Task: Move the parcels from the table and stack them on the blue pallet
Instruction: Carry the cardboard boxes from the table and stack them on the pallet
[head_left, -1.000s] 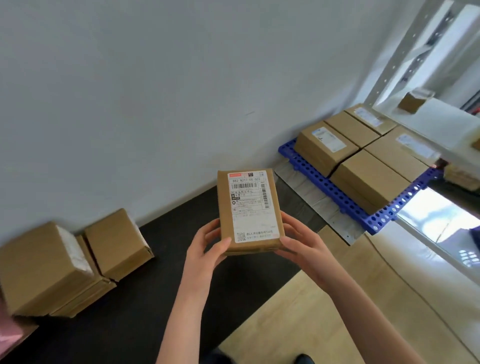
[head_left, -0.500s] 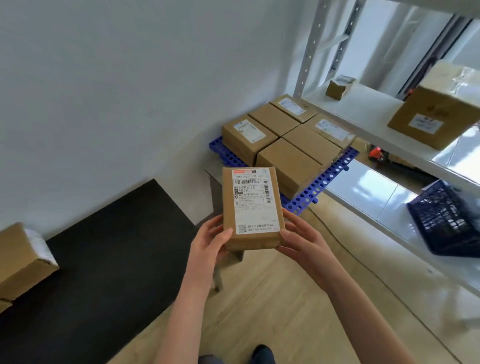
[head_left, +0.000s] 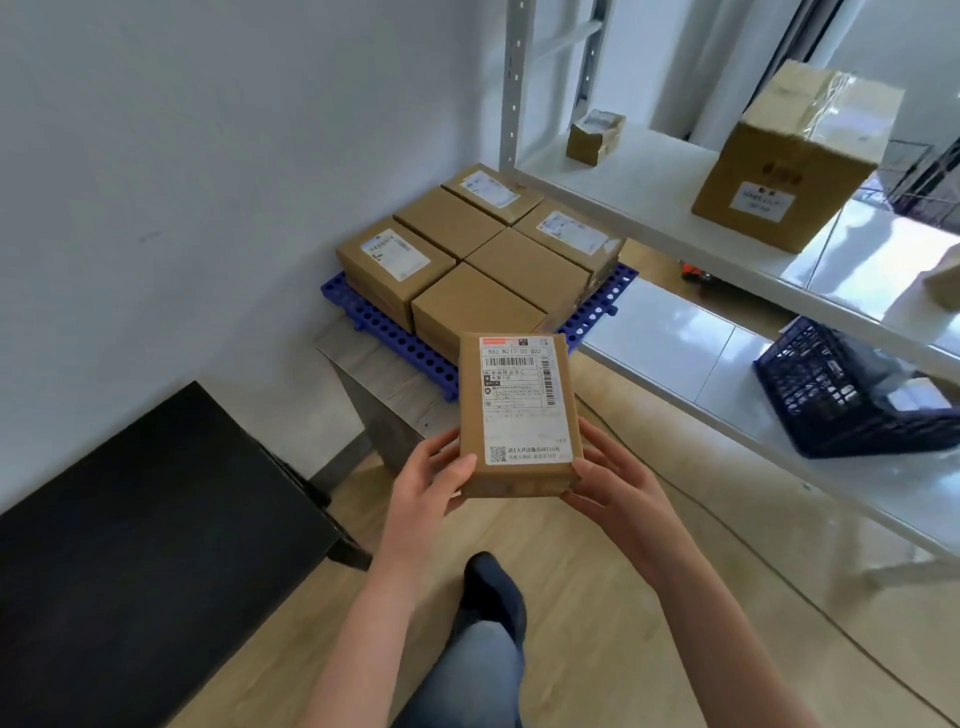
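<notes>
I hold a small brown parcel with a white shipping label in front of me, above the floor. My left hand grips its near left corner, and my right hand grips its near right corner. Beyond it lies the blue pallet on a low grey stand against the wall. Several brown parcels sit on the pallet in two rows, some with labels. The black table is at the lower left; no parcels on it are in view.
A white metal shelf rack runs along the right, holding a large cardboard box, a small box and, lower down, a dark blue crate. My leg and foot show over the wooden floor.
The view has swung right, away from the table and its parcels, toward the pallet, which is now closer and more central. Both hands keep the same hold on the labelled parcel.
</notes>
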